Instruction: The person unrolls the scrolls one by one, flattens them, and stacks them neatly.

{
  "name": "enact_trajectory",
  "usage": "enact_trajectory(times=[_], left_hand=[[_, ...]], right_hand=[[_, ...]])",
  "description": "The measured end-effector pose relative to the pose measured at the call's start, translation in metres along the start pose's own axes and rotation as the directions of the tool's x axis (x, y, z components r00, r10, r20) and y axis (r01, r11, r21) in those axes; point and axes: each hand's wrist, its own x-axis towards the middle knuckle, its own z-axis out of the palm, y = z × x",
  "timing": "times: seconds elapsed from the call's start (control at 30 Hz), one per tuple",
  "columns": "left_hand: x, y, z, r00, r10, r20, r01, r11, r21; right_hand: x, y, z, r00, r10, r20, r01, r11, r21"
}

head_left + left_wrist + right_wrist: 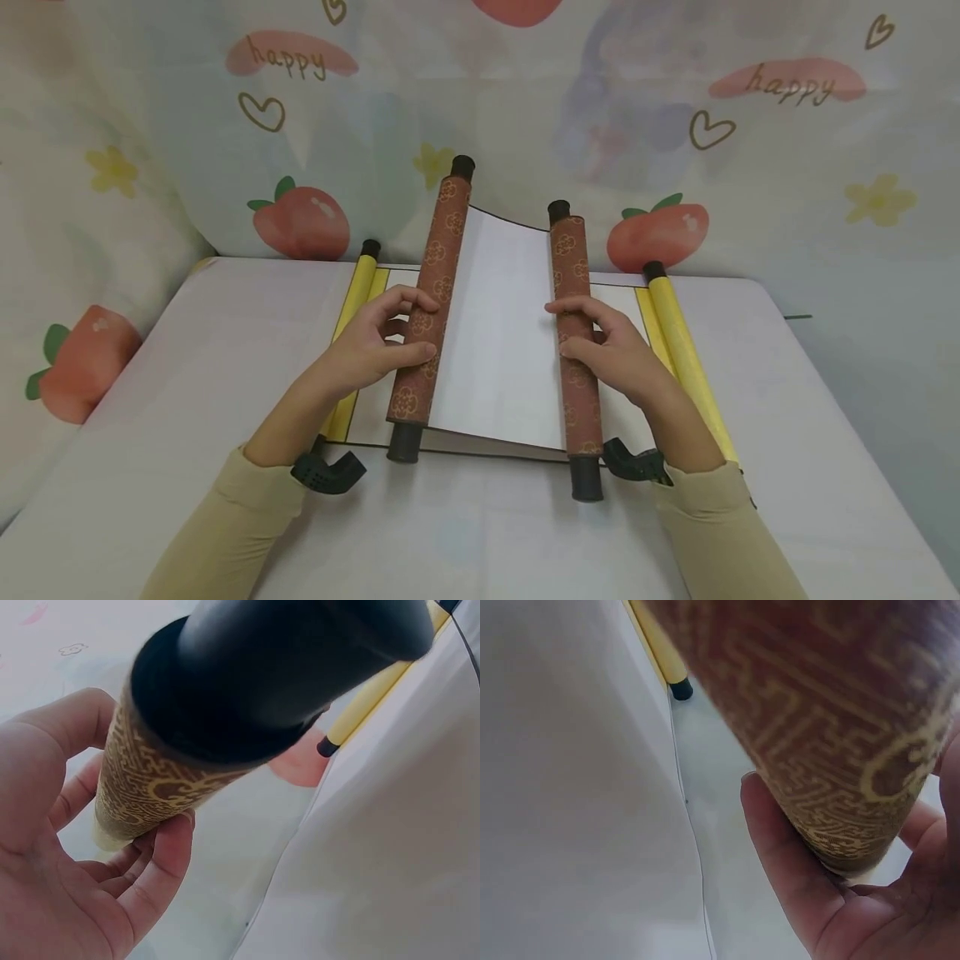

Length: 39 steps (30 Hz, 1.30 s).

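A hanging scroll with white paper (501, 325) is partly unrolled between two red-brown rolls with gold patterns and black end knobs. My left hand (367, 340) grips the left roll (450, 225) between thumb and fingers. Around the right roll (576, 417) curl the fingers and thumb of my right hand (618, 346). Both rolls tilt, the left leaning to the right at its top. Close up in the left wrist view, a black knob (247, 682) covers much of the patterned roll (150, 787). The right wrist view shows the right roll's gold pattern (825, 742) against the palm.
Below it, a second scroll lies spread on the white table (480, 533), with a yellow roll (358, 292) at its left and another yellow roll (686, 358) at its right. Behind the table hangs a printed cloth (510, 108). Black curved pieces (330, 472) sit at both wrists.
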Motion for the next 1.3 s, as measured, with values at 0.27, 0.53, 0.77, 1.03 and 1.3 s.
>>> enact_trajectory(times=[0.27, 0.53, 0.77, 1.03, 1.3], left_hand=[[0.0, 0.001, -0.001, 1.0, -0.011, -0.001, 0.011, 1.0, 0.016], [0.001, 0.001, -0.003, 1.0, -0.01, -0.014, 0.01, 1.0, 0.015], [0.0, 0.002, -0.005, 1.0, -0.008, -0.016, 0.008, 1.0, 0.012], [0.002, 0.002, -0.006, 1.0, 0.005, -0.008, -0.005, 1.0, 0.01], [0.001, -0.001, -0.004, 1.0, -0.011, 0.027, 0.011, 1.0, -0.006]], right_hand=[[0.0, 0.001, 0.0, 1.0, 0.018, 0.011, -0.018, 1.0, -0.009], [0.0, 0.001, -0.003, 0.999, 0.035, 0.03, -0.034, 0.998, -0.046], [0.0, 0.002, -0.004, 0.998, 0.045, 0.05, -0.042, 0.998, -0.051], [-0.002, 0.003, -0.005, 0.995, 0.069, 0.068, -0.064, 0.995, -0.071], [-0.006, 0.014, -0.004, 0.992, 0.111, 0.066, -0.104, 0.99, -0.095]])
